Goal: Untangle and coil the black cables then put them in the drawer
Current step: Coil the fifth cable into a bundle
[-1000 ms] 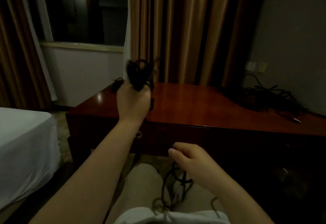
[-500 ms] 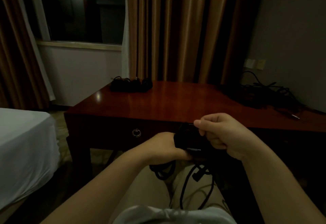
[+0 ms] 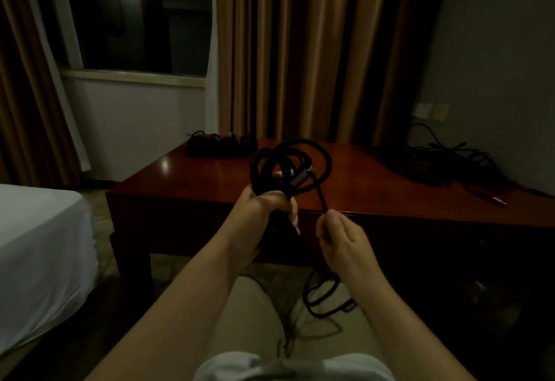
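The left hand (image 3: 264, 209) grips a black braided cable (image 3: 326, 158) in uneven loops; the right hand (image 3: 339, 236) pinches its trailing strand.

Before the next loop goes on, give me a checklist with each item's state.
1. Left hand grips the coil: ok.
2. Right hand pinches the free strand: ok.
3. Slack on the lap free of knots: cannot tell, too dark.
4. Drawer open to take the coil: not ok, no open drawer shows in the desk.
5. Tangled pile on the desk sorted: not ok.
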The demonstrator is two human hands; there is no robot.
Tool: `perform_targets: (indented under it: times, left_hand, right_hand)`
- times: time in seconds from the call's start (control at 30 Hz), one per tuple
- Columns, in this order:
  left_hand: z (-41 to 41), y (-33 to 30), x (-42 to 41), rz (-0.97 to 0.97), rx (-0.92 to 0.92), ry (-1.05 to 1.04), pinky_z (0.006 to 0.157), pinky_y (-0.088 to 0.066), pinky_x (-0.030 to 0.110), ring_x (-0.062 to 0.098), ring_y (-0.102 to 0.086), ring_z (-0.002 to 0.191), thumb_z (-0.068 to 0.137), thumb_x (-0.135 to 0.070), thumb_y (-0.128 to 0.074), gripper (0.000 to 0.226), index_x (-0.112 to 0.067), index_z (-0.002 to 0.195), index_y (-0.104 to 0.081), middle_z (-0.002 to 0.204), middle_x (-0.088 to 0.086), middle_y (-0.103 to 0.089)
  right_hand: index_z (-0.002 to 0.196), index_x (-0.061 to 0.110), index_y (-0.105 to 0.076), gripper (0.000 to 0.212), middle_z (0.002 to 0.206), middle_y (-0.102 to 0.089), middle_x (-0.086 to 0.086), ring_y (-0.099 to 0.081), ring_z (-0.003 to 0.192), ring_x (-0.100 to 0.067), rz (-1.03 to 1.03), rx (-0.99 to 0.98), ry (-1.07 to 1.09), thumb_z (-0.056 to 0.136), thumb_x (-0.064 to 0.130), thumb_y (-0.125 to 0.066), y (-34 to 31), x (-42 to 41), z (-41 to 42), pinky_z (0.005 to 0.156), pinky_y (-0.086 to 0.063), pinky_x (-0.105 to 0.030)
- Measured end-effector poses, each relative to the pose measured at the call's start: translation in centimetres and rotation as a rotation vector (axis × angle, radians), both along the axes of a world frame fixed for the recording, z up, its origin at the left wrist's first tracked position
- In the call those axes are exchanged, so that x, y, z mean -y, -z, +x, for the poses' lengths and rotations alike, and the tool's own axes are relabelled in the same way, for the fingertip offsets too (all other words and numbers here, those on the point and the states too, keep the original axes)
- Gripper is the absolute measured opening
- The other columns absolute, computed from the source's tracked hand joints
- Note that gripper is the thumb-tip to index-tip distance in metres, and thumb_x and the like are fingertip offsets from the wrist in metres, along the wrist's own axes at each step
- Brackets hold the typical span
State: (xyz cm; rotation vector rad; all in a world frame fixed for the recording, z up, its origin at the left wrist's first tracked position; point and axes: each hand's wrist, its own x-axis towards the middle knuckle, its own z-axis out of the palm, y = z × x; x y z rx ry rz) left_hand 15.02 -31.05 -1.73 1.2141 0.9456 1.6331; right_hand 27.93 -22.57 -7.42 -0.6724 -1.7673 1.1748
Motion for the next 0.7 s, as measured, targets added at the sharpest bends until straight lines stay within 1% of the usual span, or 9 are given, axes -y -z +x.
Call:
perform_targets:
  times: [0.07,0.23,0.3,0.37,0.43,0.5,0.6,0.63,0.7]
  left_hand:
    - [0.1,0.3,0.0,-0.085,-0.059,-0.078,0.055,-0.045,0.032,0.016,-0.051,0.046,0.083,0.01,-0.045,0.027,0.0,0.103,-0.059,0.051,0.005,-0.05]
    - [-0.5,1.0,0.2,-0.19,0.016,0.046,0.064,-0.05,0.026,0.013,-0.055,0.058,0.087,0.003,-0.044,0.033,-0.004,0.113,-0.064,0.062,0.003,-0.052]
    - [-0.2,0.9,0.3,-0.211,-0.005,0.034,0.069,-0.049,0.028,0.012,-0.059,0.064,0.088,-0.002,-0.047,0.029,-0.011,0.104,-0.07,0.066,0.002,-0.057]
    - [0.3,1.1,0.1,-0.258,-0.001,-0.02,0.072,-0.05,0.032,0.014,-0.064,0.075,0.09,-0.006,-0.048,0.025,-0.014,0.095,-0.071,0.073,0.0,-0.064]
    - [1.1,1.0,0.0,-0.256,0.148,-0.017,0.08,-0.052,0.035,0.019,-0.066,0.087,0.09,-0.01,-0.049,0.018,-0.012,0.088,-0.067,0.082,0.002,-0.068]
    - [1.5,-0.1,-0.4,-0.167,0.409,-0.012,0.082,-0.051,0.035,0.021,-0.067,0.08,0.092,-0.01,-0.046,0.018,-0.009,0.08,-0.06,0.072,0.004,-0.066]
    - [0.3,-1.9,-1.5,0.039,0.65,-0.33,0.063,-0.049,0.026,0.01,-0.058,0.054,0.093,-0.007,-0.049,0.023,-0.011,0.072,-0.053,0.057,-0.002,-0.052]
    - [-0.4,-1.9,-2.0,0.114,0.507,-0.509,0.06,-0.046,0.023,0.007,-0.053,0.053,0.093,-0.006,-0.051,0.023,-0.011,0.07,-0.053,0.059,-0.003,-0.049]
    - [-1.7,-1.0,-2.4,0.196,-0.176,-0.851,0.057,-0.04,0.022,0.008,-0.049,0.056,0.09,-0.007,-0.052,0.011,-0.01,0.08,-0.055,0.064,-0.004,-0.047]
  right_hand:
    - [0.071,0.014,-0.053,0.039,0.044,-0.039,0.012,-0.033,0.04,-0.001,0.03,0.102,-0.07,0.1,0.029,-0.032,1.0,0.3,0.2,0.043,-0.025,-0.014]
    - [0.069,0.018,-0.056,0.039,0.051,-0.048,0.009,-0.042,0.046,-0.006,0.025,0.233,-0.151,0.099,0.032,-0.036,-0.4,0.9,0.1,0.051,-0.03,-0.02]
    - [0.08,0.021,-0.065,0.036,0.079,-0.067,-0.007,-0.062,0.072,-0.022,-0.034,0.24,-0.199,0.099,0.033,-0.037,-0.4,1.0,-0.2,0.067,-0.044,-0.027]
    - [0.092,0.029,-0.067,0.031,0.1,-0.071,-0.005,-0.067,0.093,-0.017,-0.091,0.226,-0.242,0.099,0.031,-0.037,-0.3,1.2,-0.4,0.085,-0.052,-0.031]
    - [0.088,0.022,-0.063,0.031,0.075,-0.07,0.007,-0.067,0.068,-0.002,-0.159,0.188,-0.303,0.1,0.027,-0.035,-0.5,1.6,-0.5,0.065,-0.053,-0.018]
    - [0.076,0.013,-0.055,0.036,0.046,-0.048,0.011,-0.043,0.037,0.0,-0.186,0.205,-0.295,0.1,0.03,-0.033,-0.7,2.2,-0.2,0.04,-0.033,-0.012]
    - [0.073,0.017,-0.053,0.041,0.053,-0.038,0.003,-0.034,0.042,-0.005,-0.087,0.348,-0.284,0.091,0.047,-0.033,0.1,2.8,0.3,0.045,-0.028,-0.018]
    - [0.074,0.02,-0.054,0.038,0.058,-0.041,0.003,-0.038,0.047,-0.006,-0.004,0.442,-0.294,0.092,0.047,-0.035,0.0,3.1,0.4,0.05,-0.032,-0.02]
    - [0.079,0.026,-0.055,0.027,0.066,-0.046,0.008,-0.043,0.056,-0.003,0.163,0.617,-0.3,0.097,0.04,-0.041,-1.4,3.7,0.6,0.057,-0.034,-0.021]
